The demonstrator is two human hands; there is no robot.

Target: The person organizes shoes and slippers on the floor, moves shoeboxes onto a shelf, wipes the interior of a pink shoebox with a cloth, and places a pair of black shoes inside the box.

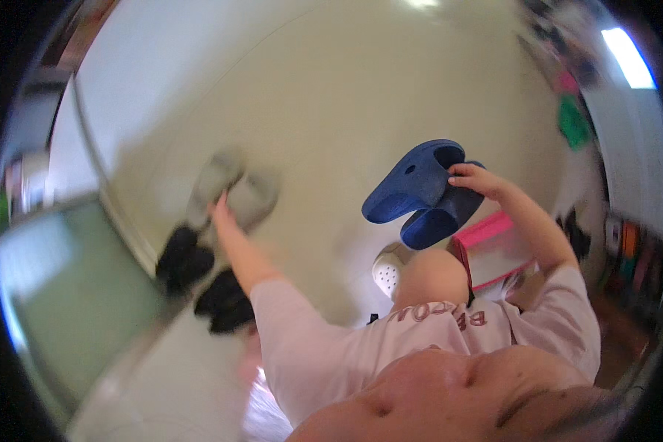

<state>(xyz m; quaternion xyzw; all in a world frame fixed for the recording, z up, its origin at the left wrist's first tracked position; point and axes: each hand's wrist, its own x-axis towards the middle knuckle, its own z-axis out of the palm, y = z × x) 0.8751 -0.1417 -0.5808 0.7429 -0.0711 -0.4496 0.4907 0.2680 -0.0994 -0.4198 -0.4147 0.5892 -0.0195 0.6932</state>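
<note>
My right hand grips a pair of dark blue slip-on sandals at their openings. They are tilted, one partly behind the other, in front of my bent knee. Over on the left, my left hand reaches to a pair of grey shoes, its fingers against them where the two meet. Blur hides whether the fingers have closed on the pair. Just below the grey shoes is a pair of black shoes, with more black footwear beside my left forearm.
A white clog with holes shows beside my knee. To its right stands a pink and white box. A pale green panel borders the left side. Blurred clutter, including a green item, lines the far right of the pale floor.
</note>
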